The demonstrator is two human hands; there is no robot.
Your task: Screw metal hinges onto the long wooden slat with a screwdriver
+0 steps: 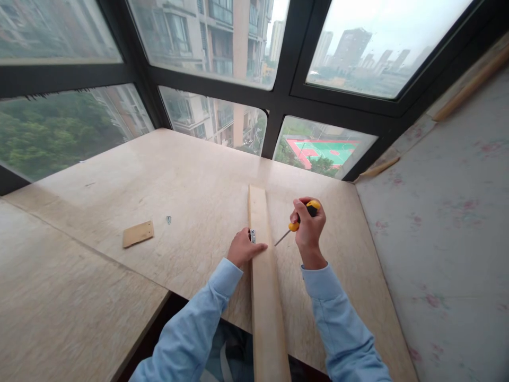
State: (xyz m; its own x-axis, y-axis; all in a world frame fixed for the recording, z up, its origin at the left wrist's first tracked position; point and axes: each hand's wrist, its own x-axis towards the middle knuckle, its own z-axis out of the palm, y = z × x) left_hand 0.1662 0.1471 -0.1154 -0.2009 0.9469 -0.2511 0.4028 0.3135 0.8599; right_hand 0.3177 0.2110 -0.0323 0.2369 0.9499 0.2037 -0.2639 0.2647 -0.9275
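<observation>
Head-worn view, facing forward, angled down

Left hand [240, 249]: lower, thumb [260, 247] extends rightward. Right hand [310, 228]: higher, curled in a grip. Left arm [191, 323], right arm [342, 321]: blue-sleeved, reach forward.

The board [265, 297] blocks low crossings; above is open.

A long, pale wooden plank [264, 286] runs almost twelve to six o'clock, broad face up. A small silver metal bracket [253, 236] with holes sits at its nine-o'clock edge. The yellow-and-black screwdriver [294, 227] slants, tip toward eight o'clock, near the plank's three-o'clock edge.
</observation>
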